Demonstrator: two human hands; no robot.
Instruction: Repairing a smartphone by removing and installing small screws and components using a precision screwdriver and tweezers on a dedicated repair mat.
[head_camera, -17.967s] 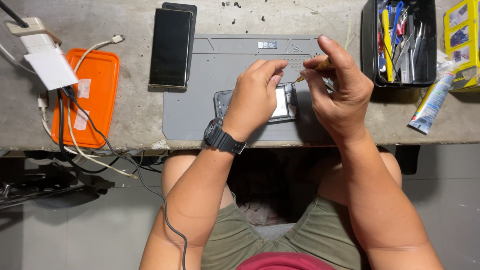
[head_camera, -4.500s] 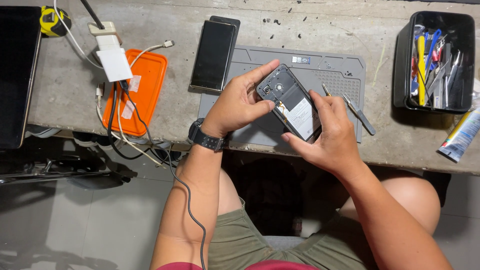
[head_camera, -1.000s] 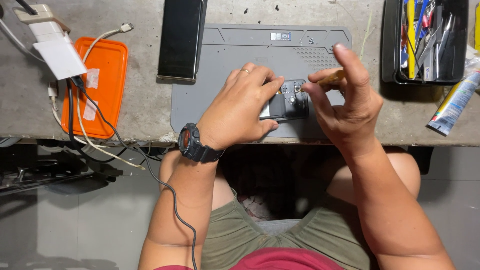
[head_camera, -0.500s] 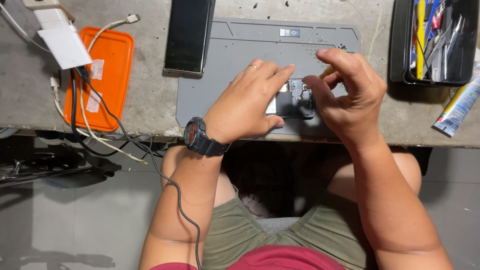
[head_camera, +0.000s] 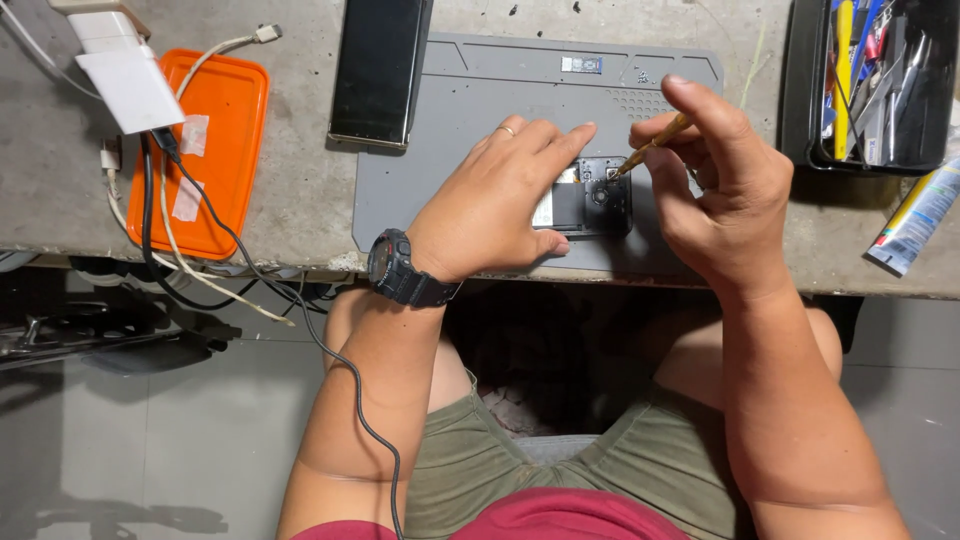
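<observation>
Left hand (head_camera: 500, 200) lies flat, fingers spread and pressing down on an opened phone (head_camera: 590, 197) to pin it on the grey work mat (head_camera: 440, 120); only the phone's dark inner end with small parts shows past the fingertips. Right hand (head_camera: 720, 175) pinches a thin yellow-handled tool (head_camera: 652, 145) between thumb and fingers, its tip touching the phone's exposed top corner. Phone looks light, stiff and flat but fragile with the back off, probably slippery on its glass side; best held by the outer edges or pressed flat over the body, away from the exposed parts. Tool is slim and light, needs a fine pinch near the tip. Black wristwatch (head_camera: 402, 268) on the left wrist. Another dark phone (head_camera: 380, 70) lies at the mat's upper left on the concrete tabletop (head_camera: 300, 200). Further left an orange tray (head_camera: 215, 150) with cables and a white charger (head_camera: 120, 70). Black bin of tools (head_camera: 870, 85) at far right, a tube (head_camera: 915, 215) just below it.
</observation>
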